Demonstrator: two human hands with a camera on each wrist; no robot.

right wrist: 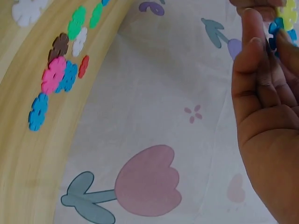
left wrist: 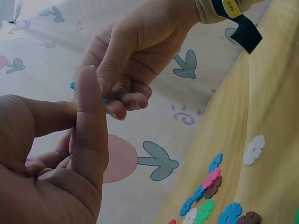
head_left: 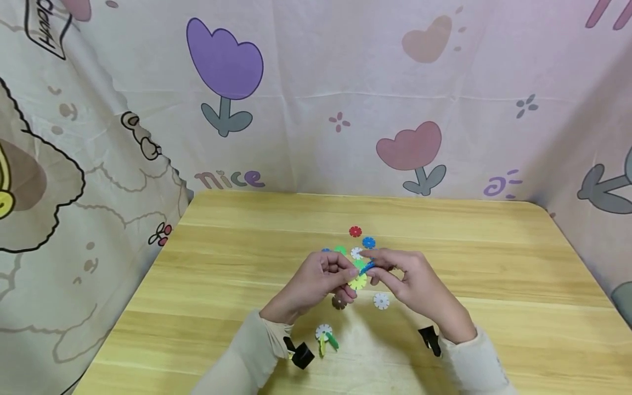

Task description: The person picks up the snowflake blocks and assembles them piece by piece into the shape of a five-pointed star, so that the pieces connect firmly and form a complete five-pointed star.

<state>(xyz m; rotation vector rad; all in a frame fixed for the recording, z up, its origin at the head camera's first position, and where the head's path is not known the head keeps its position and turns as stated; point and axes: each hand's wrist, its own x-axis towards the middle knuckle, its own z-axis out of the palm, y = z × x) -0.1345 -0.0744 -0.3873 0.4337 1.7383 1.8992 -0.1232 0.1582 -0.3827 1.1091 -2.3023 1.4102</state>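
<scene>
Above the table, my two hands meet around small notched interlocking discs. My left hand [head_left: 326, 278] pinches the edge of a yellow disc [head_left: 358, 283] between thumb and fingers. Against it, set at an angle, is a blue disc [head_left: 366, 267], which my right hand [head_left: 407, 277] grips by thumb and forefinger. The right wrist view shows the blue disc [right wrist: 274, 33] touching the yellow disc [right wrist: 288, 13]; fingers hide how they join. In the left wrist view only slivers of blue show past the fingers.
Loose discs lie on the wooden table [head_left: 222, 274]: red [head_left: 355, 231], blue [head_left: 368, 242], white [head_left: 381, 301], brown [head_left: 339, 303], pink [right wrist: 53, 74] and green [right wrist: 77, 22]. Near my left wrist stands a joined piece with a white disc [head_left: 323, 332]. Printed cloth [head_left: 306, 148] hangs behind.
</scene>
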